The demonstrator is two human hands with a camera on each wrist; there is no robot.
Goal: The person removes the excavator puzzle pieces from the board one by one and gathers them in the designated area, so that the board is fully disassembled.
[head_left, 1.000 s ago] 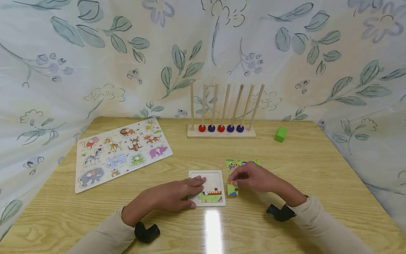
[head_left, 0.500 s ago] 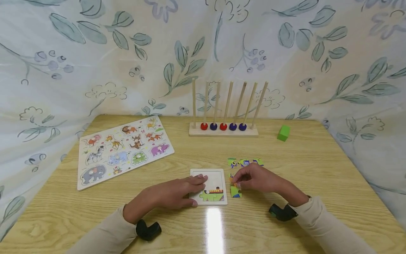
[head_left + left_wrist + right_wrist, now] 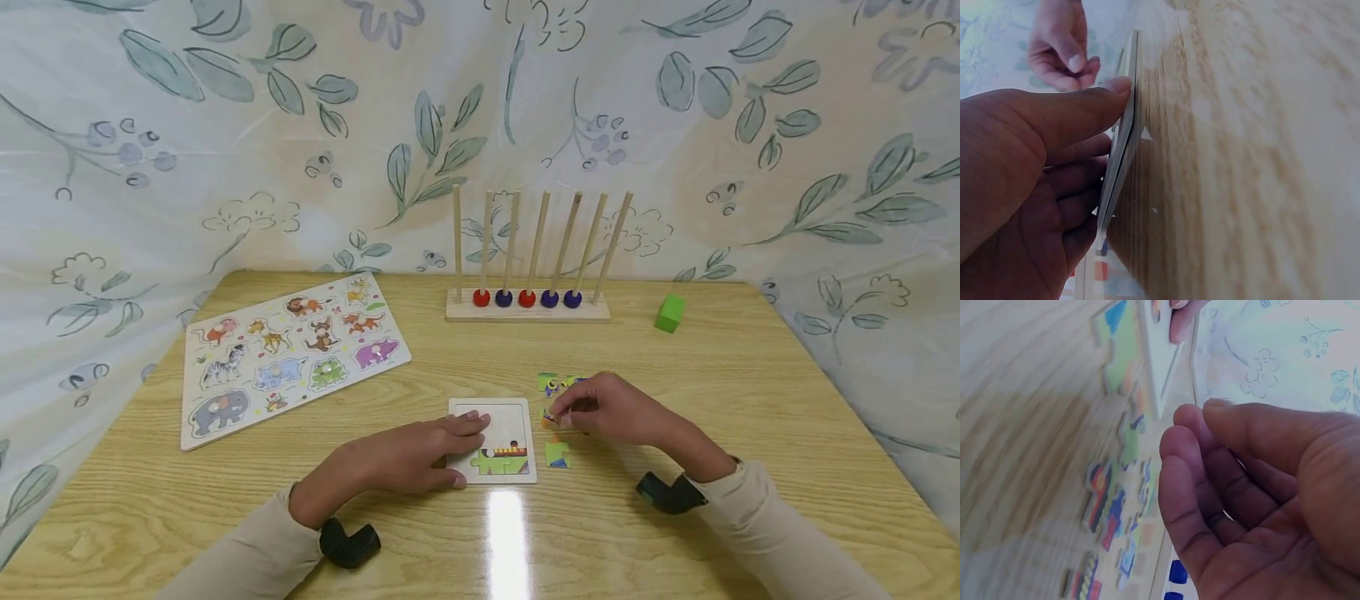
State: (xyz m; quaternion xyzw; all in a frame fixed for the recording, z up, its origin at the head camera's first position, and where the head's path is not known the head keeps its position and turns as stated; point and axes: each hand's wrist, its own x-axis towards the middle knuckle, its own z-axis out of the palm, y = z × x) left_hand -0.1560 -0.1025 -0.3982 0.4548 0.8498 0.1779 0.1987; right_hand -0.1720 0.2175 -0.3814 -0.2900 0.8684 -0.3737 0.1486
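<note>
My left hand [image 3: 408, 457] rests on the left side of a small square puzzle tray [image 3: 508, 419], its fingers laid over the tray and the thumb at the near edge. Joined green jigsaw pieces [image 3: 501, 465] fill the tray's lower part. Right of the tray, my right hand [image 3: 611, 410] hovers with loosely bent fingers over loose jigsaw pieces. In the right wrist view nothing shows between its fingertips [image 3: 1180, 440]. A green-and-blue jigsaw piece [image 3: 557, 455] lies beside the tray, with an orange-marked piece [image 3: 548, 418] above it. The right hand hides part of the group.
An animal peg puzzle board [image 3: 296, 358] lies at the back left. Behind the tray stands a wooden rod rack [image 3: 528, 312] with red and blue beads. A green block [image 3: 670, 313] is at the back right. A patterned cloth hangs behind the table.
My right hand has lifted off the green-and-blue piece and shifted slightly up and right, uncovering more of it and now covering the upper right pieces. The left hand stays on the tray.
</note>
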